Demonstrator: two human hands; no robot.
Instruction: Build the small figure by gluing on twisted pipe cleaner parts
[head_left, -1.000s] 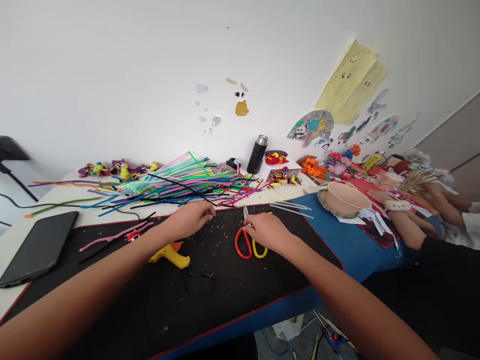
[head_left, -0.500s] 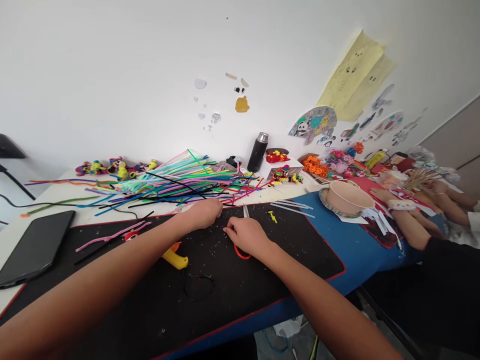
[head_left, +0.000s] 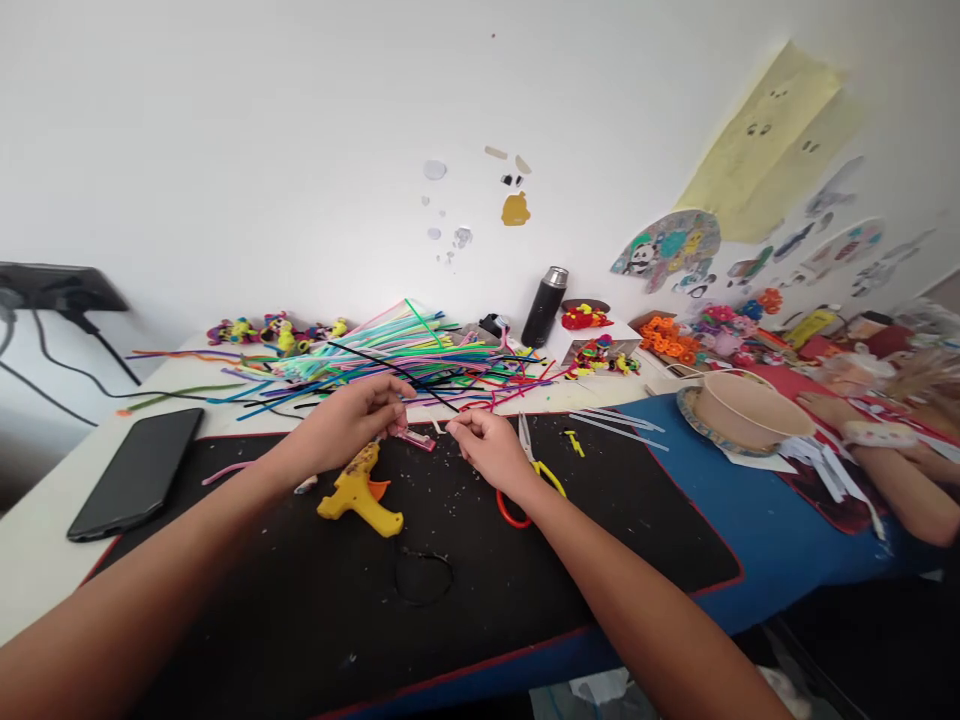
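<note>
My left hand (head_left: 367,418) is over the back edge of the black mat (head_left: 480,600), fingers curled in; what they hold, if anything, is too small to name. A small pink-and-white item (head_left: 417,439) lies by its fingertips. To the right, my right hand (head_left: 491,452) is closed, thumb against forefinger, near the end of a black stem (head_left: 390,374); its grip is unclear. Scissors (head_left: 526,450) with red and yellow handles lie beside my right hand. Below my left hand rests a yellow glue gun (head_left: 362,497).
Behind my hands is a heap of coloured pipe cleaners (head_left: 390,345). A black phone (head_left: 139,470) lies left, a black bottle (head_left: 545,308) stands at the wall, and a round basket (head_left: 757,405) sits right. Another person's arms (head_left: 896,475) reach in at the far right.
The view has swung left. My left hand has risen off the mat and its fingers have turned. My right hand has moved off the scissors, whose handles now show, and the glue gun is uncovered.
</note>
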